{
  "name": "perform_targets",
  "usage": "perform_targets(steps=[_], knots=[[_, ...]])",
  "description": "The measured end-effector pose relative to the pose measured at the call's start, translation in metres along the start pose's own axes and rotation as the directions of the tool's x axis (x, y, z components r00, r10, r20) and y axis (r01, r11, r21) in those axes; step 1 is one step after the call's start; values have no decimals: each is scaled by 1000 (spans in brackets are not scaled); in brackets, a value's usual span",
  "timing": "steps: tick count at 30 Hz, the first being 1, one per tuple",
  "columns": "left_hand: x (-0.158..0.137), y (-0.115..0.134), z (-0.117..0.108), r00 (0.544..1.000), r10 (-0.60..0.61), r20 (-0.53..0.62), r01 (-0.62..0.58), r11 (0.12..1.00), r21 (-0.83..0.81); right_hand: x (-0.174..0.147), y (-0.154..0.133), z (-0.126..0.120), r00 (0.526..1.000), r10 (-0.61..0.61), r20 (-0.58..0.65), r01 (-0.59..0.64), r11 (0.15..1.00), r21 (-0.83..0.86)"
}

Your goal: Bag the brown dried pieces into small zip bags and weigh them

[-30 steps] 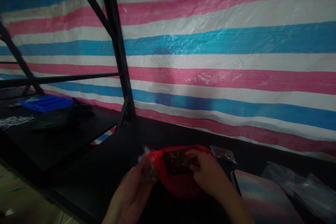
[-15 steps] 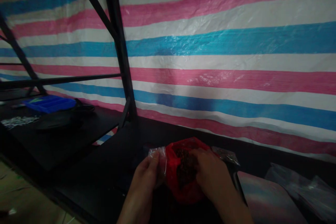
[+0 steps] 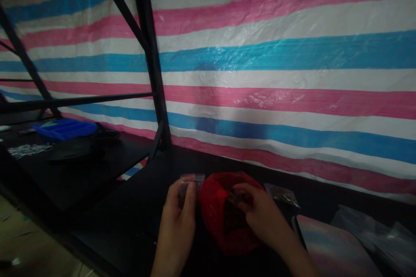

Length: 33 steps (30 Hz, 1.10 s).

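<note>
My left hand [image 3: 180, 212] is closed on a small clear plastic bag [image 3: 194, 178], its thumb pressed over the front. Just right of it stands a red bag [image 3: 212, 212] with its mouth wide open and small dark pieces [image 3: 234, 217] inside. Over that mouth is my right hand [image 3: 260, 212], fingers pinched together around a few small dark pieces [image 3: 236, 194] whose kind I cannot make out. Behind my right hand lies another clear bag [image 3: 282, 194] with small things in it.
At the right are a shiny flat panel [image 3: 334, 242] and loose clear plastic bags [image 3: 367, 229]. A blue tray [image 3: 65, 129] and a pile of small silvery pieces [image 3: 29, 150] lie on the left shelf. A black metal post [image 3: 156, 69] rises before the striped sheet.
My right hand has lifted slightly out of the red bag's contents, with pieces now showing at its fingertips. My left hand has turned more upright with the small clear bag.
</note>
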State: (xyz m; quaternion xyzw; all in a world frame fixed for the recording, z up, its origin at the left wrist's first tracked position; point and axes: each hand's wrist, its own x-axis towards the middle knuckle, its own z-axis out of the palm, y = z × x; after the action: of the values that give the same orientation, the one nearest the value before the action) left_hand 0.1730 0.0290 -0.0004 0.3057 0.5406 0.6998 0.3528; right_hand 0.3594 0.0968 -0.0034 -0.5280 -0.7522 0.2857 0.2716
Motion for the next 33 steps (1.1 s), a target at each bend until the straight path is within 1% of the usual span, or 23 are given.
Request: perform_targets(steps=[2, 3, 4, 7, 9, 11, 13, 15, 18, 21, 24, 30, 32, 33], knots=[[-11, 5, 7, 991, 120, 52, -124, 989, 85, -2, 8, -8, 1000, 5, 18, -5, 1000, 8], [-18, 6, 12, 986, 136, 99, -147, 983, 109, -3, 12, -12, 1000, 6, 17, -6, 1000, 14], [-26, 5, 18, 982, 104, 157, -122, 986, 110, -4, 14, -15, 1000, 5, 11, -6, 1000, 25], [-47, -4, 37, 968, 9, 251, -34, 995, 93, -6, 16, -26, 1000, -29, 5, 28, 991, 129], [-53, -14, 46, 946, 8, 325, -45, 993, 107, -8, 11, -35, 998, -57, -7, 57, 971, 230], [-52, -23, 49, 934, 18, 357, -76, 986, 149, -11, 2, -45, 998, -53, -46, 65, 950, 305], [-47, -30, 49, 928, 24, 371, -105, 974, 201, -15, -8, -53, 996, -40, -80, 64, 944, 324], [-42, -34, 48, 919, 32, 392, -138, 960, 244, -21, -17, -58, 992, -67, -106, 95, 953, 287], [-38, -35, 46, 905, 66, 420, -197, 940, 277, -28, -26, -58, 976, -183, -121, 201, 966, 160], [-38, -36, 45, 876, 81, 475, -254, 916, 312, -32, -29, -54, 949, -306, -78, 309, 951, 27], [-36, -40, 44, 857, 81, 509, -284, 899, 334, -32, -28, -51, 926, -374, -44, 370, 925, -80], [-34, -51, 41, 878, 103, 468, -245, 936, 254, -31, -29, -46, 892, -449, -57, 438, 888, -142], [-35, -51, 41, 884, 106, 455, -223, 952, 211, -30, -30, -47, 878, -469, -96, 452, 878, -155], [-35, -49, 41, 889, 104, 446, -207, 960, 189, -28, -30, -47, 873, -468, -135, 447, 880, -162]])
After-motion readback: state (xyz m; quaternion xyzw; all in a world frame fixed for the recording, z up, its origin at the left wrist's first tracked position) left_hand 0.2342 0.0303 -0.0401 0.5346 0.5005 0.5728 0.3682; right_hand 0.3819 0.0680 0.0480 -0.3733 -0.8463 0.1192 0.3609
